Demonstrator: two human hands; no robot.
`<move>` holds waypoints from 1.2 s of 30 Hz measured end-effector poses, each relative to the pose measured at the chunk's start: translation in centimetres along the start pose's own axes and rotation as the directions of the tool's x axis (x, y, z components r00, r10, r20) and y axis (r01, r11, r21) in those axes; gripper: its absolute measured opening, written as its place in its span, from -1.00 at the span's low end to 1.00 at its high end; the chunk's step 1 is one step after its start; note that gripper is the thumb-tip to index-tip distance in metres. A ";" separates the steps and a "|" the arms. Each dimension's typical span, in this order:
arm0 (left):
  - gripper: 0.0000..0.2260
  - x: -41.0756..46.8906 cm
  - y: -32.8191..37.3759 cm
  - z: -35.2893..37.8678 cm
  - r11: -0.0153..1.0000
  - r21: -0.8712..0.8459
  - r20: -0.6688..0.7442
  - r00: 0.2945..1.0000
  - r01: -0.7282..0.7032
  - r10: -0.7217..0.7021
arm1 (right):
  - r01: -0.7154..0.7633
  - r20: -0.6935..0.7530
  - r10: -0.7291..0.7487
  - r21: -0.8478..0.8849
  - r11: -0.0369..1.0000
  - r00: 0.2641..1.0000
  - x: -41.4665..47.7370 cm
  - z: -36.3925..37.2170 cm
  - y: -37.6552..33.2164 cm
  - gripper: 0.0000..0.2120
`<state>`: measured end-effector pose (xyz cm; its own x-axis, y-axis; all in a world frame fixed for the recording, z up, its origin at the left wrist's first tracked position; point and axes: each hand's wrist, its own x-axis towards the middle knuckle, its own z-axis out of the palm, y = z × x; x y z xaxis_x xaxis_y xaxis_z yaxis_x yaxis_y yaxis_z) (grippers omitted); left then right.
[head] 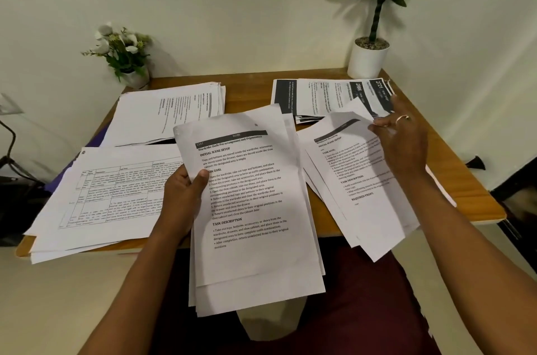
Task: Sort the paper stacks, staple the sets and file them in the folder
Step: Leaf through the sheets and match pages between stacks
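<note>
— What's hidden from you out there?

— A purple edge (98,136) pokes out beneath the left piles. Too little shows for me to call it the folder. The print on the far-left stack (168,110) and on the dark-headed stack (328,94) at the far right is too small for me to read.

— And the hands?

— The left hand (181,194) grips the held stack (252,224) at its left edge, thumb on top, fingers curled underneath. That stack slants across the table's (453,151) near edge and hangs past it. I can read its top page: "Wardrobe Outfit Pre-arrangement and Organization". The right hand (404,139), fingers bent, pinches the upper edge of the top sheet (357,180) on the near-right pile, and that edge curls up off the pile. A gridded pile (110,194) lies at the near left.
</note>
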<state>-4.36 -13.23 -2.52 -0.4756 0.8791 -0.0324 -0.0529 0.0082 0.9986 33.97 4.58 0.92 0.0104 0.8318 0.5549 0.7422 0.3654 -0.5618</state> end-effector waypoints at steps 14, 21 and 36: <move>-0.81 0.3 -0.2 0.0 0.999 -0.019 -0.037 0.999 0.031 -0.032 | -0.424 0.556 0.166 0.374 0.825 0.815 -2.4 2.7 -10.5 -0.75; -0.83 0.1 0.1 0.2 1.000 -0.015 -0.040 0.999 0.015 -0.016 | -0.522 0.685 0.119 0.419 0.742 0.719 -5.2 5.7 -13.0 -0.70; -0.74 -0.7 1.3 0.5 0.993 -0.112 -0.017 0.999 0.029 -0.031 | -0.428 0.505 0.215 0.355 0.831 0.836 -3.9 4.5 -12.9 -0.70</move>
<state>-3.61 -13.57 -1.19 -0.4882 0.8704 -0.0644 -0.1646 -0.0194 0.9862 21.31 -1.51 3.25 -0.1696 0.9849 0.0334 0.3745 0.0958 -0.9223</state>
